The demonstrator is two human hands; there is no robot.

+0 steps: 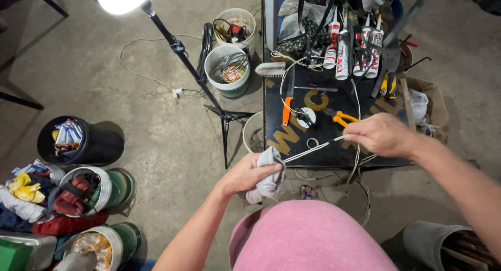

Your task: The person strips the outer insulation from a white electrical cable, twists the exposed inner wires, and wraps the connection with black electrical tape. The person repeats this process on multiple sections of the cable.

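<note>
**Q:** State the position and grip of each hand.

**A:** The left hand (pixel 245 174) is closed around a grey rag (pixel 266 177), bunched in the fist and wrapped over the near end of a thin white cable (pixel 310 149). The right hand (pixel 381 135) is closed on the far end of the same cable, fingers curled under; the exact pinch is hidden by the back of the hand. The cable runs taut between both hands, above the front edge of the black worktop (pixel 323 127).

**Q:** What progress is visible?

**A:** The rag sits at the left end of the stretched length. Whether the span towards the right hand is already wiped cannot be told from the cable's surface. More white cable hangs in loops below the worktop edge, apparently untreated.

**Q:** List adjacent items.

**A:** On the worktop: orange-handled pliers (pixel 340 117), an orange-handled knife (pixel 287 101) and a row of sealant cartridges (pixel 355 49) at the rear. On the concrete floor: two white buckets (pixel 227 67) holding wire, a lamp tripod (pixel 209 88), and a black bucket (pixel 78 140) to the left.
</note>
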